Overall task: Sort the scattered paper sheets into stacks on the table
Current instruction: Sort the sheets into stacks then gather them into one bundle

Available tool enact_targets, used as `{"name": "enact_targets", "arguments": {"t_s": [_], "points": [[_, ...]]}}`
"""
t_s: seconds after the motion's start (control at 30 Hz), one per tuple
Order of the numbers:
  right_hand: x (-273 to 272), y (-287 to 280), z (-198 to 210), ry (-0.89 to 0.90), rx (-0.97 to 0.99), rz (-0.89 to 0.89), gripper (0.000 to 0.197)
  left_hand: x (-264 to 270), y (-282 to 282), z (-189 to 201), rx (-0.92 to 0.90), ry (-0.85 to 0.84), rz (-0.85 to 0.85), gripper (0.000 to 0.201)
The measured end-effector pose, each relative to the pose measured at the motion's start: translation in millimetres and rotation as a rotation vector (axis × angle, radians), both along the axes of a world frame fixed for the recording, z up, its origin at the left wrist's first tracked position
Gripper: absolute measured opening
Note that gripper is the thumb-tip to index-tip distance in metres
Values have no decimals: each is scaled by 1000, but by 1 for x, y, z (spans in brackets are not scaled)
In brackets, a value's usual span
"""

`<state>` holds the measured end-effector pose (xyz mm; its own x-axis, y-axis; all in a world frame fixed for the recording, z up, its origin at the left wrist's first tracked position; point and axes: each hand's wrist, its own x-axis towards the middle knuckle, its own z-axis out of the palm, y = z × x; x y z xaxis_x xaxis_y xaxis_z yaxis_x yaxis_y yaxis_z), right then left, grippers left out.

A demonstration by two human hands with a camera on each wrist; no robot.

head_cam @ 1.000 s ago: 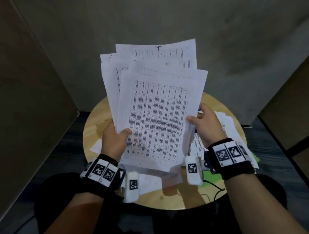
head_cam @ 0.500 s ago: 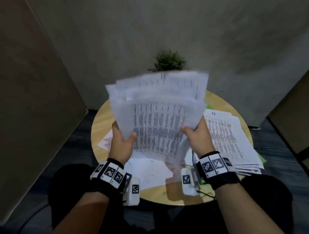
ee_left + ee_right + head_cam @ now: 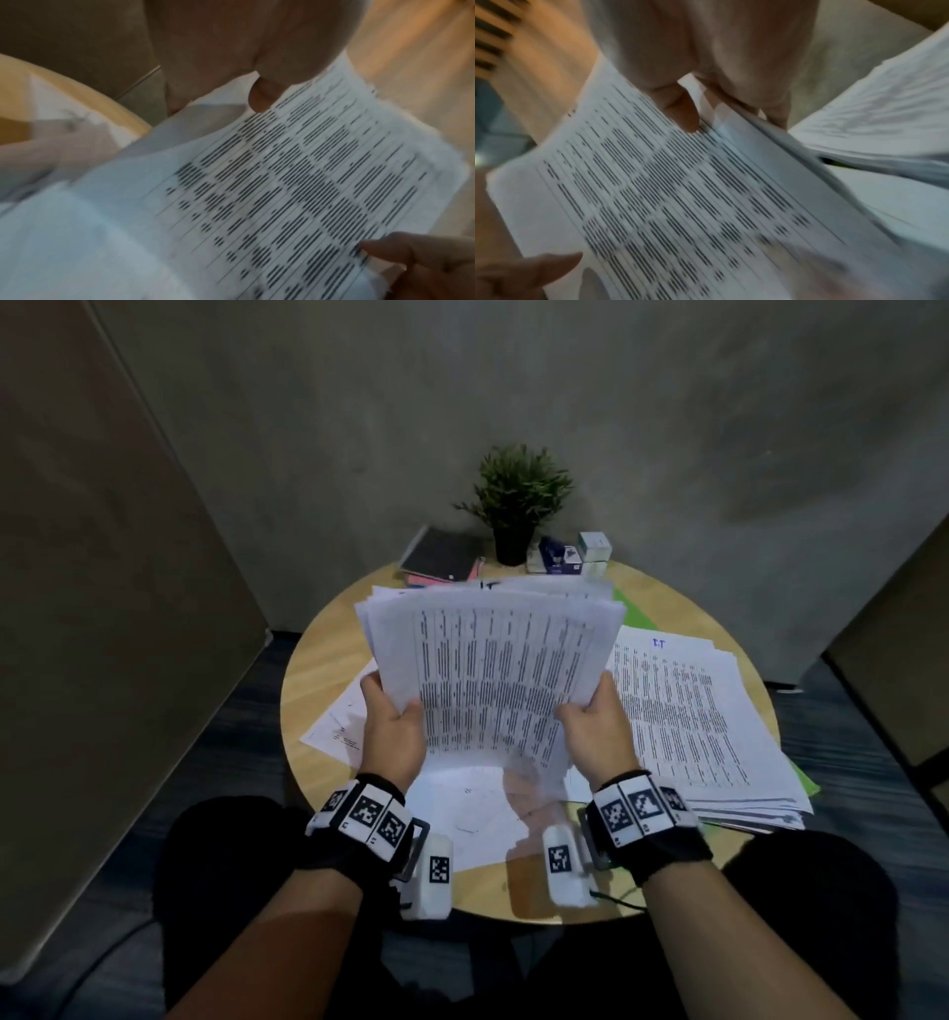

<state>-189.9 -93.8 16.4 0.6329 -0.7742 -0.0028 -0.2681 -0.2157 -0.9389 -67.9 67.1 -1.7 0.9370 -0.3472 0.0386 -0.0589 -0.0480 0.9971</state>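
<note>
I hold a thick bundle of printed sheets (image 3: 493,670) above the round wooden table (image 3: 318,670), tilted away from me. My left hand (image 3: 393,726) grips its left edge, thumb on top (image 3: 259,97). My right hand (image 3: 590,726) grips the right edge, thumb on the printed face (image 3: 682,113). The same printed bundle (image 3: 295,182) (image 3: 667,192) fills both wrist views. A tall stack of printed sheets (image 3: 688,721) lies on the table to the right. Loose white sheets (image 3: 462,809) lie under the bundle near me, and one (image 3: 339,721) pokes out at the left.
At the table's far edge stand a potted plant (image 3: 516,505), dark notebooks (image 3: 441,557) and small boxes (image 3: 570,554). A green folder (image 3: 634,613) shows behind and under the right stack. Walls close in on the left and right.
The bundle has come down from upright in front of me to a lower, flatter tilt over the table. The plant and the things behind it have come into sight.
</note>
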Motion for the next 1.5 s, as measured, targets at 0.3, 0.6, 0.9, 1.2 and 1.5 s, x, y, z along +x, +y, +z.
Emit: {"name": "enact_targets", "arguments": {"t_s": [0.3, 0.6, 0.9, 1.2, 1.5], "points": [[-13, -22, -10, 230, -65, 45, 33, -12, -22, -7, 265, 27, -35, 40], [-71, -120, 23, 282, -132, -303, 32, -43, -131, 16, 267, -21, -330, 59], [-92, -168, -14, 697, -82, -344, 36, -73, -192, -23, 665, 25, -606, 57], [-56, -141, -4, 643, -249, -125, 45, 10, -131, -24, 811, 9, -344, 60], [11, -78, -29, 754, -225, 252, 49, 46, -95, -47, 1272, -3, -270, 74]]}}
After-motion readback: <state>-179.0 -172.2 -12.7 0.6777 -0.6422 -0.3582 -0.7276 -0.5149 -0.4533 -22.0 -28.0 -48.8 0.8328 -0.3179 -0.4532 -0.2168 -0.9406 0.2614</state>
